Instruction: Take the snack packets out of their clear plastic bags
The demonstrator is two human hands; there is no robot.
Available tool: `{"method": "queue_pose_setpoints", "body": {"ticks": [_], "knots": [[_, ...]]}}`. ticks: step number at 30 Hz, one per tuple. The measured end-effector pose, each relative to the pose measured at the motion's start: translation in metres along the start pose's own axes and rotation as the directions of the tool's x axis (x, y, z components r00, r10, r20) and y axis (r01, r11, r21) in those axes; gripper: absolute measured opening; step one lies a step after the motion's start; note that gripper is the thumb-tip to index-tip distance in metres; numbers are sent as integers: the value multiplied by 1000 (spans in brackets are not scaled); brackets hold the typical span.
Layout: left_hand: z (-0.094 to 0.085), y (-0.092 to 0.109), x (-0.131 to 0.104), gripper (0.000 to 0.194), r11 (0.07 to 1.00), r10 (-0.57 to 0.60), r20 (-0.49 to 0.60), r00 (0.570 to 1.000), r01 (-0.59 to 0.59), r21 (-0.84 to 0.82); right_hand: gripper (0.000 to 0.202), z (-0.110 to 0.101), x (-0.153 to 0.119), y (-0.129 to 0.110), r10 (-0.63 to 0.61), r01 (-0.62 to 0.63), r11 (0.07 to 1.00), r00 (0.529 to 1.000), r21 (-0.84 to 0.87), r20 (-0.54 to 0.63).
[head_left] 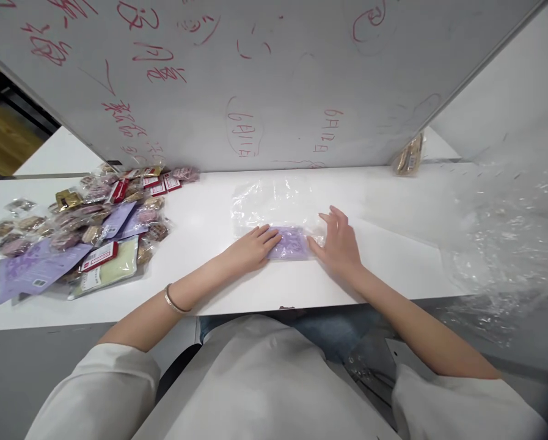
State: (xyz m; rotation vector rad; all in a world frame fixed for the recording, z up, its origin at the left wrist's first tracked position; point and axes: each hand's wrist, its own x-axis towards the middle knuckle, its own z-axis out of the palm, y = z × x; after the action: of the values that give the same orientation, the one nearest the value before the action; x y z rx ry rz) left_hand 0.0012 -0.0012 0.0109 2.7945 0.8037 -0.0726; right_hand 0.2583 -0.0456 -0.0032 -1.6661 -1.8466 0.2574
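Resting flat on the purple packet's [292,244] left end: the left hand [250,249], fingers straight, closed around nothing. Right hand [341,244] at the other end, thumb and fingers spread wide; whether the thumb touches the packet, cannot tell. Packet lies between the hands on the table [200,256], clear bag [267,205] spreading beyond it. Heap of packs [90,214] to the left; crumpled film [507,238] to the right. Whiteboard [283,73] behind.
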Motion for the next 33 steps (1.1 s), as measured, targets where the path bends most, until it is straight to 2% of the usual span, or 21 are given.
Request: {"method": "queue_pose_setpoints", "body": {"ticks": [1, 2, 3, 4, 5, 6, 9, 10, 13, 15, 16, 18, 20, 21, 23, 24, 25, 26, 28, 31, 33], "knots": [[-4, -4, -1, 62, 999, 2, 20, 1000, -1, -41, 52, -4, -4, 1, -156, 157, 987, 988, -36, 20], [-10, -7, -2, 61, 996, 10, 33, 999, -7, -91, 61, -9, -7, 3, -310, 314, 949, 946, -27, 99], [-17, -11, -5, 60, 989, 24, 50, 998, -16, -148, 63, -12, -9, 6, -429, 433, 901, 881, 27, 201], [-24, -14, -7, 59, 978, 38, 69, 997, -22, -208, 58, -15, -10, 8, -497, 491, 866, 820, 99, 282], [-32, -17, -9, 56, 963, 47, 87, 995, -22, -269, 49, -16, -10, 10, -511, 487, 859, 795, 158, 326], [-40, -21, -10, 51, 945, 47, 100, 994, -12, -327, 39, -17, -7, 11, -472, 430, 882, 817, 193, 332], [-56, -33, -5, 40, 889, -27, 115, 993, 77, -452, 31, -13, 11, 12, -194, 123, 956, 945, 265, 262], [-57, -38, -2, 42, 867, -72, 118, 990, 120, -483, 30, -11, 19, 12, -99, 16, 954, 959, 300, 264], [-47, -49, 8, 45, 831, -216, 116, 970, 245, -500, 30, 1, 40, 9, 88, -221, 914, 927, 341, 364], [-34, -50, 11, 44, 883, -286, 18, 958, 271, -384, 29, 10, 48, 7, 140, -239, 945, 912, 223, 385], [-27, -49, 11, 41, 923, -293, -67, 954, 264, -280, 27, 13, 49, 6, 141, -195, 972, 928, 129, 344], [-17, -43, 7, 34, 977, -215, -200, 956, 207, -58, 23, 17, 46, 4, 52, -42, 997, 981, -57, 187], [-12, -34, -2, 34, 990, -106, -193, 976, 121, 70, 31, 16, 38, 2, -161, 174, 976, 981, -132, 104], [-12, -29, -8, 38, 992, -72, -157, 985, 87, 91, 37, 14, 32, 2, -281, 296, 949, 950, -110, 132], [-14, -21, -20, 57, 994, -49, -82, 995, 56, 94, 50, 9, 21, 2, -478, 491, 871, 835, 22, 272], [-16, -18, -26, 65, 995, -45, -55, 997, 49, 87, 56, 6, 15, 2, -534, 537, 838, 776, 93, 336], [-19, -17, -31, 68, 997, -35, -33, 999, 37, 71, 59, 3, 11, 3, -554, 545, 826, 742, 143, 378], [-24, -17, -35, 64, 999, -24, -13, 1000, 25, 43, 57, 0, 8, 3, -544, 525, 835, 740, 166, 396], [-34, -22, -38, 48, 998, -30, 17, 999, 31, -56, 45, -7, 10, 4, -457, 428, 889, 796, 164, 396], [-49, -37, -33, 43, 962, -158, 44, 987, 163, -217, 37, -12, 31, 1, -249, 217, 968, 894, 126, 373], [-51, -46, -23, 46, 929, -252, 44, 967, 254, -270, 36, -8, 51, -1, -122, 92, 991, 922, 98, 369]]}}
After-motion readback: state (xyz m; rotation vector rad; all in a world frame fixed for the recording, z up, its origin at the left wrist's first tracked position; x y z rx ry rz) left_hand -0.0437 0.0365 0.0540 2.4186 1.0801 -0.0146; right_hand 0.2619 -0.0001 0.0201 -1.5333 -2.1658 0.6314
